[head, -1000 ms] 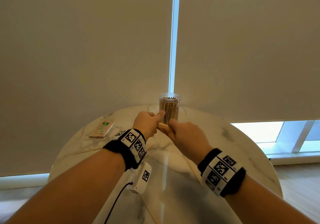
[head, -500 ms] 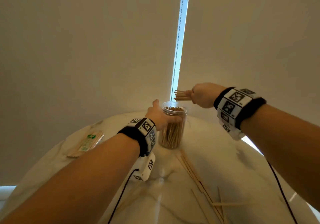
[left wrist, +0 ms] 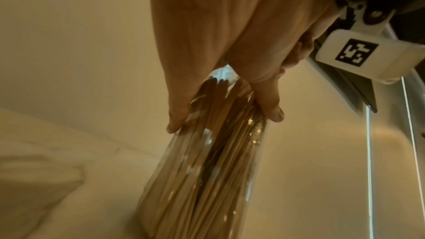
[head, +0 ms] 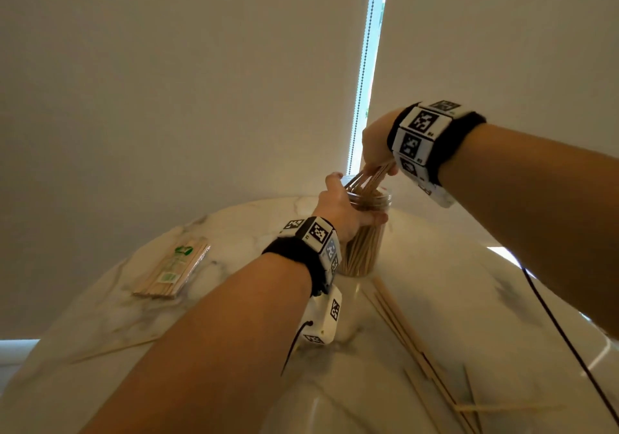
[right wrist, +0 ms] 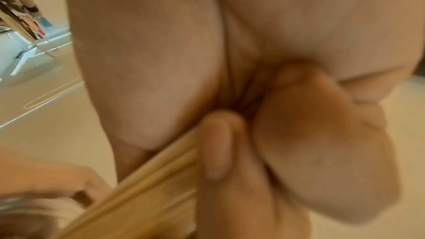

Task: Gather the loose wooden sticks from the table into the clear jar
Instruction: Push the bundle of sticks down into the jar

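A clear jar packed with wooden sticks stands upright near the far edge of the round marble table. My left hand grips the jar just below its rim; in the left wrist view its fingers wrap round the jar. My right hand hovers above the jar mouth and pinches a small bundle of sticks, whose lower ends slant into the opening. Close up, the right hand's fingers curl round that bundle. Several loose sticks lie on the table in front of the jar.
A wrapped packet of sticks lies at the table's left. One single stick lies near the left front edge. A black cable crosses the table's right side. Roller blinds hang close behind the table.
My right hand has come down from beside the jar to just over its mouth, tipping the bundle's ends into the opening. The left hand keeps its grip on the jar.
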Tool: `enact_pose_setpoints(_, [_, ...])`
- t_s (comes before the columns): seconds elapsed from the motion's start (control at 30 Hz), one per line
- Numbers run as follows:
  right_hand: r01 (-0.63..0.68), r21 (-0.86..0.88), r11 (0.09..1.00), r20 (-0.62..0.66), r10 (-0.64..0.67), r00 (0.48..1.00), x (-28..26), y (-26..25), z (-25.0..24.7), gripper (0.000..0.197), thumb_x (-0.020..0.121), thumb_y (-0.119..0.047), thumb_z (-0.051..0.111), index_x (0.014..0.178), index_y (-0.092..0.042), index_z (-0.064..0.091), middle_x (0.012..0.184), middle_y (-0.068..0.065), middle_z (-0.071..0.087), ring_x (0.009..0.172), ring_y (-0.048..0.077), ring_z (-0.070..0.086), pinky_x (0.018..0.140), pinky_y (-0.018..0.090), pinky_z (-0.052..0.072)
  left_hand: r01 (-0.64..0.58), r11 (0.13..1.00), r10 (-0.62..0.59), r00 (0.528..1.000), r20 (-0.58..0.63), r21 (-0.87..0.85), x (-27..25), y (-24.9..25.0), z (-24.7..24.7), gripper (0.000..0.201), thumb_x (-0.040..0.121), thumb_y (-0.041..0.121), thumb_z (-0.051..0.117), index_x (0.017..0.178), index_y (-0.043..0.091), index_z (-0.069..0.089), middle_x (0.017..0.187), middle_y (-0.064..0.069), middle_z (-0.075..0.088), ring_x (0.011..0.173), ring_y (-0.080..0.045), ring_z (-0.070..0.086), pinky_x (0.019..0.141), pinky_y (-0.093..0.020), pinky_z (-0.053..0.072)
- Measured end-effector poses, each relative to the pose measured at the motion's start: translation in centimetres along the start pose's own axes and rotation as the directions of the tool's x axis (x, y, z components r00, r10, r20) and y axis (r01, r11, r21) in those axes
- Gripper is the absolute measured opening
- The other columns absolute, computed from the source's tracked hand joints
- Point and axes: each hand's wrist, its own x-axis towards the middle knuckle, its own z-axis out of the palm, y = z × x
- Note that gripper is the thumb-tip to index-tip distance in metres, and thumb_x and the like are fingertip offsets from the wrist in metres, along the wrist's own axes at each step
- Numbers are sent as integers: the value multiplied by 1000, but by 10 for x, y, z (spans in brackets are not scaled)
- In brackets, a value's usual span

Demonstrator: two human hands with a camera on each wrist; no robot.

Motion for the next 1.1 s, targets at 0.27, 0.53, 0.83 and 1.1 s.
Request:
enact_pose_setpoints(0.27, [-61,-71,996,210,75,975,-12,3,-19,48,94,-55,58,102,-11,76,93,0,75,71,12,59,62,25,44,-13,1000,13,1000,-15,11,3,-5,3,122,57,47,92,149,34,13,136,-6,53,123,-27,53,105,-44,45])
enact_pose_setpoints(0.53, [61,-64,996,26,-60,998,0,-11,5,44,89,-53,65,86,-10,75,64,-4,65,72,14,62,82,32,56,-34,999,34,999,-15,20,0,-6,1,120,60,45,91,150,31,12,138,-6,53,125,-25,52,104,-40,44])
enact_pose_setpoints(0.83, [63,308,949,53,-83,995,14,-17,28,20,91,-17,66,71,-17,61,71,-1,62,63,15,59,57,25,51,-26,1000,26,999,-32,1,-3,-5,2,111,64,41,90,148,27,17,129,1,56,115,-22,57,91,-38,51])
enact_pose_setpoints(1.1, [142,387,911,-98,-113,989,8,5,46,11,91,-34,69,95,-29,77,95,-10,74,84,8,66,77,24,52,3,1000,-3,1000,-3,6,-4,-4,1,118,65,41,89,152,32,9,141,-6,50,128,-28,51,102,-45,47])
